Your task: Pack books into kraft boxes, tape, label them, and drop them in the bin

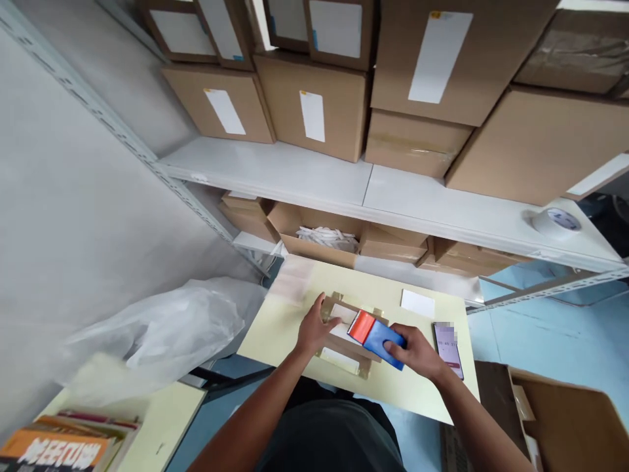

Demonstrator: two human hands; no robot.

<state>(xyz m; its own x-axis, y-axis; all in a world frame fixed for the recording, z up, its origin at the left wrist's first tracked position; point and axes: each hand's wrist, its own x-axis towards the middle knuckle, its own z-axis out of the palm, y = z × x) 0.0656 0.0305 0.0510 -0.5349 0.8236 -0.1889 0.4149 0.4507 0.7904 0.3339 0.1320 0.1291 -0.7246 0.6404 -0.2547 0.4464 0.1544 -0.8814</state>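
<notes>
Pale yellow surface (417,390) under everything, with the carton (354,349) near its front edge. Left hand (314,331) has fingers spread open at the carton's left end; can't tell how hard they press, but I'd brace there so nothing skates. Right hand (415,352) has its fingers gripping the blue-and-red item (376,334), angled over the carton's right side. I'd keep that hold firm, go slow.
</notes>
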